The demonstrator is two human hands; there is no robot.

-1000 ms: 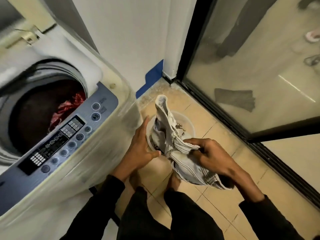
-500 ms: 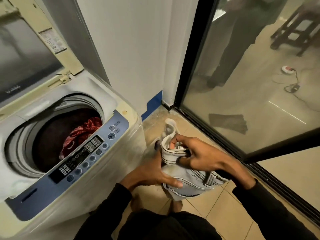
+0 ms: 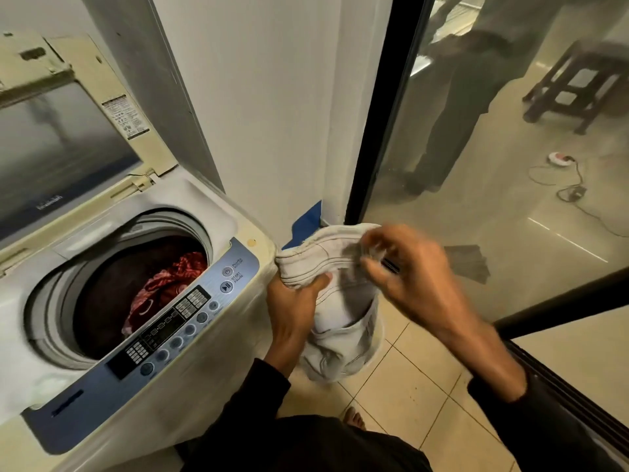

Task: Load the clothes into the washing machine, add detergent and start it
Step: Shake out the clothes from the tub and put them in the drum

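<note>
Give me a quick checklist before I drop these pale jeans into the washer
1. Lid up: ok.
2. Drum opening reachable, red cloth already inside, room left: ok.
3. Left hand grips the pale jeans: ok.
4. Right hand holding the jeans: cannot tell, blurred.
5. Jeans clear of the floor: cannot tell.
6. Pockets emptied: cannot tell.
</note>
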